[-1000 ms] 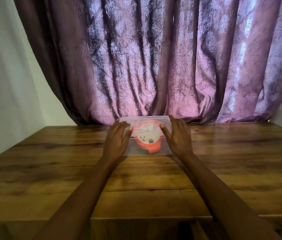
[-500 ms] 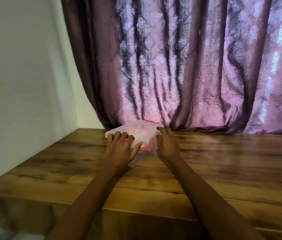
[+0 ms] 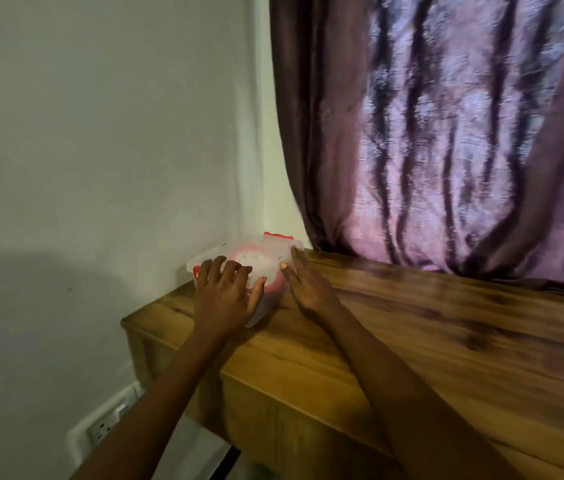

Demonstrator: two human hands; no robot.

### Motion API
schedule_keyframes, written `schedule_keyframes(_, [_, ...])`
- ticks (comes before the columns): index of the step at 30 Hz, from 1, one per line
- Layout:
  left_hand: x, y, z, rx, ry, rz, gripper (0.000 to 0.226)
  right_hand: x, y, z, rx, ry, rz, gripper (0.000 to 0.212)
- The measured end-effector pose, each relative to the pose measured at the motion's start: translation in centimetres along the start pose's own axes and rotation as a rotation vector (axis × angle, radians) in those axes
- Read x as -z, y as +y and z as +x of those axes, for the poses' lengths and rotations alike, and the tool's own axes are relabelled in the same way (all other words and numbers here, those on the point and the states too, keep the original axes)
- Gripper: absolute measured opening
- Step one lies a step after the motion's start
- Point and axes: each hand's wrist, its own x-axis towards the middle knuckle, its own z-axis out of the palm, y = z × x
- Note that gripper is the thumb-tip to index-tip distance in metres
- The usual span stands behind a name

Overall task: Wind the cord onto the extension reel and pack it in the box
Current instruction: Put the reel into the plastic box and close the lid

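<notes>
A clear plastic box (image 3: 266,252) with its lid on sits at the far left corner of the wooden table (image 3: 412,334), close to the wall. Through the lid the red extension reel (image 3: 256,263) shows, blurred; no cord is visible outside the box. My left hand (image 3: 227,294) lies on the lid with fingers spread. My right hand (image 3: 303,284) presses flat against the box's right side, fingers straight.
A white wall (image 3: 100,150) stands just left of the box, and a purple curtain (image 3: 464,133) hangs behind the table. A wall socket (image 3: 107,422) sits low on the wall, below the table's left end.
Both hands have slid the box left along the table, from the middle to the corner by the wall. The camera has swung left with it.
</notes>
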Motion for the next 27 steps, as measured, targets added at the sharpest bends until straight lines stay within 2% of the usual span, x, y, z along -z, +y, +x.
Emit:
schedule_keyframes(9, [-0.3, -7.4, 0.5, 0.103, -0.151, -0.019, 0.045, -5.6, -4.5, 5.5, -0.027, -0.141, -0.027, 0.064])
schedule_keyframes(16, [-0.7, -8.2, 0.5, 0.101, -0.115, -0.044, 0.048, -6.2, -4.4, 5.6, 0.0, -0.15, -0.013, 0.063])
schedule_keyframes(19, [-0.6, -8.1, 0.8, 0.156, -0.13, -0.06, 0.051, -4.6, -4.1, 6.0, -0.028, -0.221, 0.041, 0.073])
schedule_keyframes(23, [-0.2, -7.4, 2.0, 0.263, -0.163, -0.043, 0.062, -0.3, -2.6, 6.2, 0.002, -0.237, -0.08, 0.078])
schedule_keyframes(27, [0.5, -3.3, 3.2, 0.144, -0.092, -0.027, 0.056, 4.1, 0.7, 4.4, -0.037, -0.167, -0.183, 0.075])
